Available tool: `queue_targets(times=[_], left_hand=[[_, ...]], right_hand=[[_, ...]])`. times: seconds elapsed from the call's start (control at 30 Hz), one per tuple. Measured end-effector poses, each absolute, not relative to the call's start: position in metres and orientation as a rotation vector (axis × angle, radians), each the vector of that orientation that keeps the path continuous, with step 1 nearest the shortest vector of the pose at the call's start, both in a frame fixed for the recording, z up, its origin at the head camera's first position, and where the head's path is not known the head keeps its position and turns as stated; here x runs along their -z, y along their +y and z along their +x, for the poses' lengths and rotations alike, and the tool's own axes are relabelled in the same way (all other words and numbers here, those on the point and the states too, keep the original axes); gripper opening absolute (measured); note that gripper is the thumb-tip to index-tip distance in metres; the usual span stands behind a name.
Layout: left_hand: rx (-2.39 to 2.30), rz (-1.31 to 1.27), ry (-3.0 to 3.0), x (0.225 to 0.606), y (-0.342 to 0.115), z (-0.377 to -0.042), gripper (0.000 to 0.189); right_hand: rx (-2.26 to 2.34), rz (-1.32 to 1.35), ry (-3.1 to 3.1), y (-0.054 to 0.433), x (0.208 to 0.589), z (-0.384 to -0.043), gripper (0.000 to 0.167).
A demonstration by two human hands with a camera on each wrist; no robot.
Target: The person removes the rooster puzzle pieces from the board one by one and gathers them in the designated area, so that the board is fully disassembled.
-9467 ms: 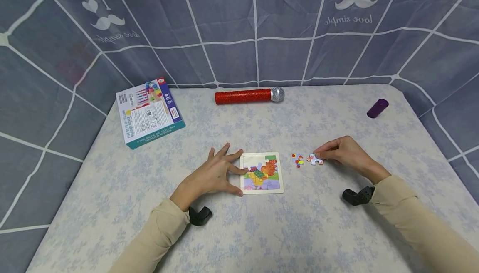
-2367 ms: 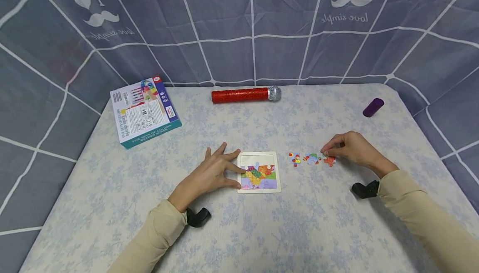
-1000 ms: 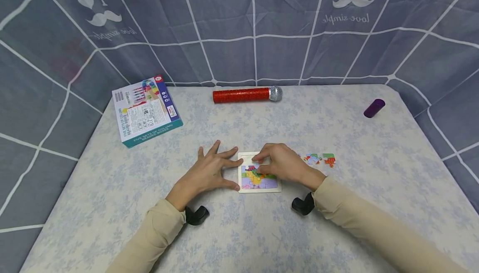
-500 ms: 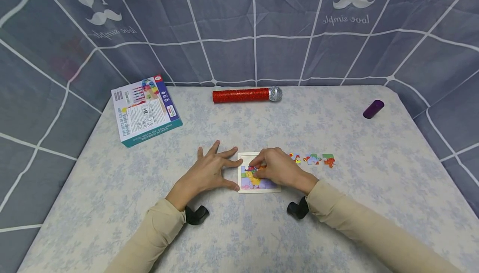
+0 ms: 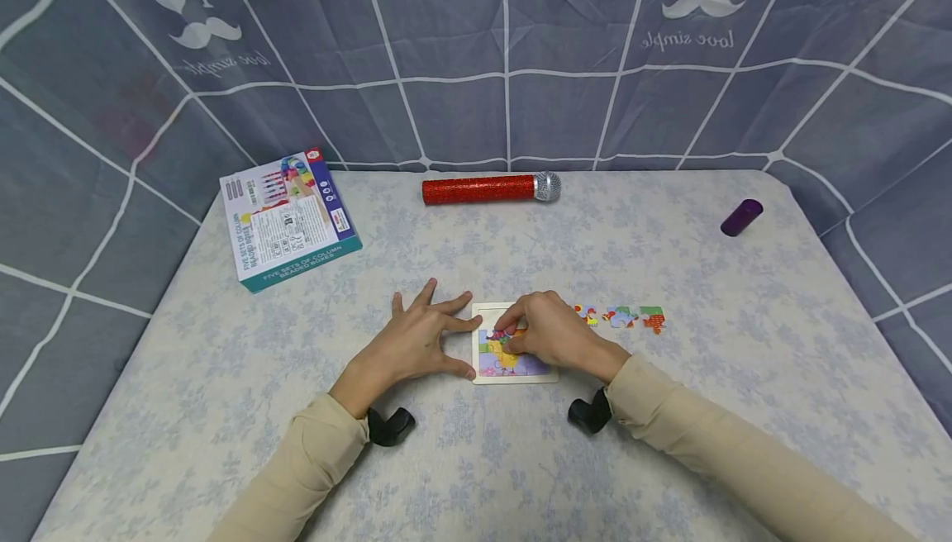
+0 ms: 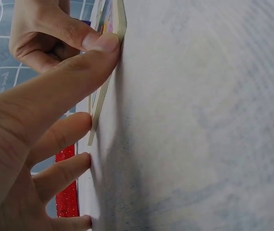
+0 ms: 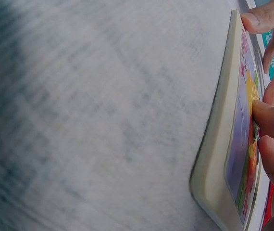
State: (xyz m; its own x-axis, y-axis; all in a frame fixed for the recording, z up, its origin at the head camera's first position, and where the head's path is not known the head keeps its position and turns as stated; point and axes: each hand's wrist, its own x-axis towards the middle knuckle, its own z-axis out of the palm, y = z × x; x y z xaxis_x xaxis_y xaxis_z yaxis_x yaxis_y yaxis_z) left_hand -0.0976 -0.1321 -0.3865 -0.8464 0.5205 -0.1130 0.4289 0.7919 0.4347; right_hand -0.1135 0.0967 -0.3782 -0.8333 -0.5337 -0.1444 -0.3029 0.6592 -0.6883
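A small wooden tray puzzle (image 5: 552, 376) lies on the table in front of me, its upper part bare and colourful pieces filling the lower part. My left hand (image 5: 411, 345) is spread at its left side, with thumb and index fingertip against the rim; the left wrist view shows the thumb on the edge. My right hand (image 5: 559, 332) reaches over the tray and pinches a puzzle piece (image 7: 255, 133) between thumb and forefinger, largely hidden by the fingers. Right of the tray, three loose puzzle pieces lie in a row, the red and green one (image 5: 653, 319) farthest out.
Behind lies a red glittery microphone (image 5: 479, 189) with a silver head. A bead toy box (image 5: 290, 220) sits at the back left, and a purple cylinder (image 5: 741, 217) at the back right. A grey-blue curtain (image 5: 461, 46) hangs behind the table.
The red and green piece has come to lie in the row at right. My right hand has let go of it and moved left over the tray. The left hand stays by the rim.
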Motion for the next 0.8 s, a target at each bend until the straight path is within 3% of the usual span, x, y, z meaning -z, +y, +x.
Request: queue_targets(times=[0.8], left_hand=[[-0.584, 0.620, 2.816, 0.3875, -0.1225, -0.0928, 0.068]], right_hand=[[0.972, -0.681, 2.536, 0.0967, 0.3768, -0.1133, 0.020]])
